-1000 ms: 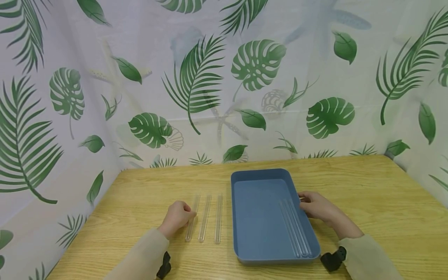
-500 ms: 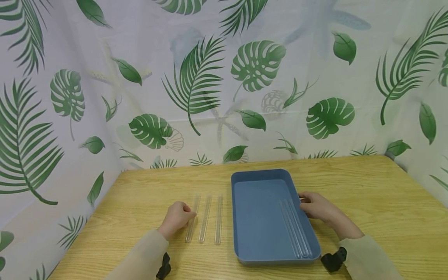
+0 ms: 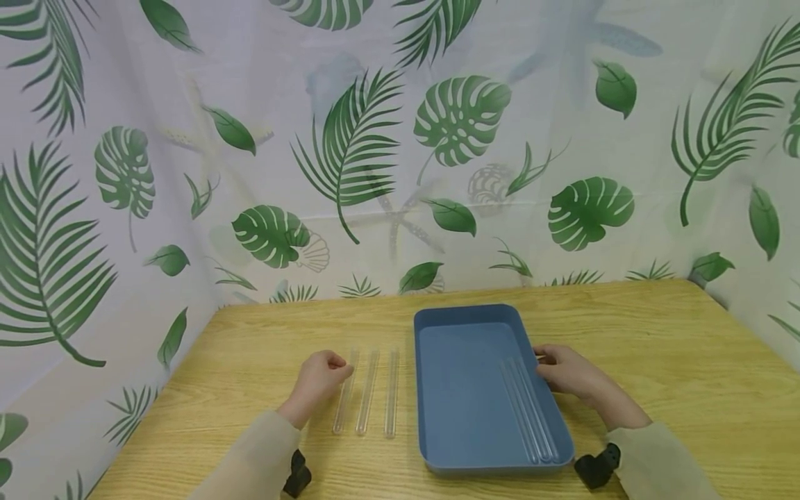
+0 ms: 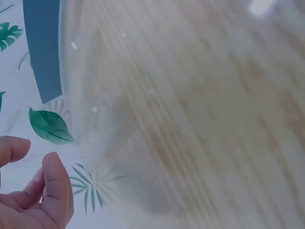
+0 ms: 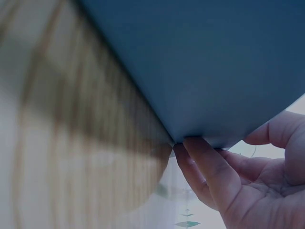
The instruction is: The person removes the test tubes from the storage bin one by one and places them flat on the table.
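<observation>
Three clear test tubes lie side by side on the wooden table, round ends toward me: a left one (image 3: 342, 410), a middle one (image 3: 365, 403) and a right one (image 3: 391, 403). My left hand (image 3: 315, 382) is over the upper part of the left tube, thumb and forefinger bent toward each other. A gap shows between those fingertips (image 4: 53, 164) in the left wrist view. Right of the tubes is a blue tray (image 3: 465, 410) with more test tubes (image 3: 530, 417) along its right side. My right hand (image 3: 565, 368) rests its fingertips (image 5: 193, 140) against the tray's outer right wall.
The wooden table (image 3: 662, 347) reaches back to a hanging cloth (image 3: 387, 173) printed with green leaves, which also covers the left and right sides. A black wrist camera (image 3: 596, 467) sits at the right sleeve, and another (image 3: 296, 476) at the left.
My left hand has moved slightly away from me along the left test tube, uncovering more of its lower part. The right hand and the tray hold their places.
</observation>
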The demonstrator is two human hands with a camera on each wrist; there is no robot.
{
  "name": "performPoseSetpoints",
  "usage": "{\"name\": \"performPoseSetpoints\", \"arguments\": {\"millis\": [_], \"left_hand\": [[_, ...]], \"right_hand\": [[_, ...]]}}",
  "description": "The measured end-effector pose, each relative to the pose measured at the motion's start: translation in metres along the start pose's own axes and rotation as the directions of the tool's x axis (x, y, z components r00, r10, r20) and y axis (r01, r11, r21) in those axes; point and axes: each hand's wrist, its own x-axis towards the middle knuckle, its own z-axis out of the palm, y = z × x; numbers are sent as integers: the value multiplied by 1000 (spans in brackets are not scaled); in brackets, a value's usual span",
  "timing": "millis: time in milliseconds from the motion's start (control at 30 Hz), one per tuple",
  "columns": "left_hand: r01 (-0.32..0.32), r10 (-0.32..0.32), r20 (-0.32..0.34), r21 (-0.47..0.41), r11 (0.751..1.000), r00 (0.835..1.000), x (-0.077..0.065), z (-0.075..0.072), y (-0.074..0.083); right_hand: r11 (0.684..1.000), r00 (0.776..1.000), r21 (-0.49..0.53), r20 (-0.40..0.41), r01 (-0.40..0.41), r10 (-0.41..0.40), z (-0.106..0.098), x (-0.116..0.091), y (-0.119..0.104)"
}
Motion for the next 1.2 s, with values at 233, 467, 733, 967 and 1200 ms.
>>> {"name": "performPoseSetpoints", "arguments": {"millis": [233,467,733,967,1200], "left_hand": [[-57,61,37,-102,993,997,-4,9,13],[-110,123,78,-144,983,989,-6,20,33],[-106,138,127,-232,967,982,-10,34,57],[-88,157,170,-357,930,973,-12,49,74],[-40,145,225,-413,910,964,-14,65,88]], "right_hand": [[1000,1000,-8,-4,2,-2,0,0,1],[1000,1000,-12,-13,3,-3,0,1,1],[1000,1000,-9,-9,-4,4,0,1,2],[1000,1000,-11,-12,-4,4,0,1,1],[1000,1000,-5,-9,-1,1,1,1,1]]}}
